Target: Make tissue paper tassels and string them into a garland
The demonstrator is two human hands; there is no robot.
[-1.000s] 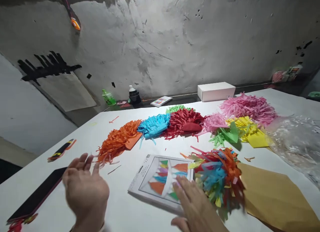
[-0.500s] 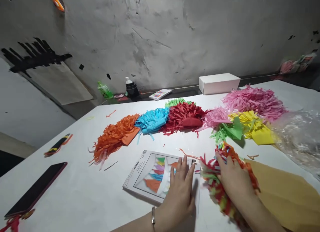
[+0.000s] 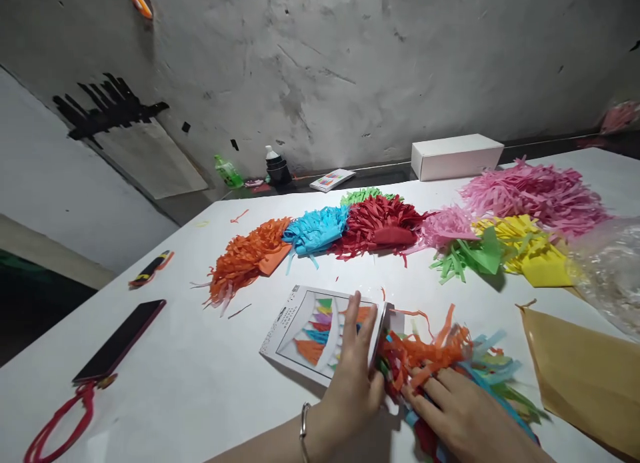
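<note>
A white box printed with a picture of bunting [image 3: 287, 340] is seen at the lower centre of the frame, laid slantwise on a white table [image 3: 200, 383]. Its right part is covered by the left hand [image 3: 350, 376], whose two visible long fingers are stretched out and slightly parted over the printed face, while the thumb is set by the right edge; whether the box is pinched cannot be told. At the lower right of centre, a bundle of mixed-coloured strips [image 3: 425, 350] is gripped by the right hand [image 3: 457, 410], with the fingers bent into the strips. The bundle is brought up against the right end of the box; whether any strips are inside cannot be made out. Across the middle of the frame, fringed bundles are lined up: orange [image 3: 250, 256], blue [image 3: 317, 230], dark red [image 3: 383, 226], pale pink [image 3: 447, 226], green [image 3: 473, 253] and yellow [image 3: 530, 250]. A brown paper sheet or envelope [image 3: 585, 376] is placed at the lower right, below crumpled clear plastic [image 3: 610, 270]. At the lower left, a dark phone [image 3: 120, 343] is seen with a red cord [image 3: 63, 430] attached.
</note>
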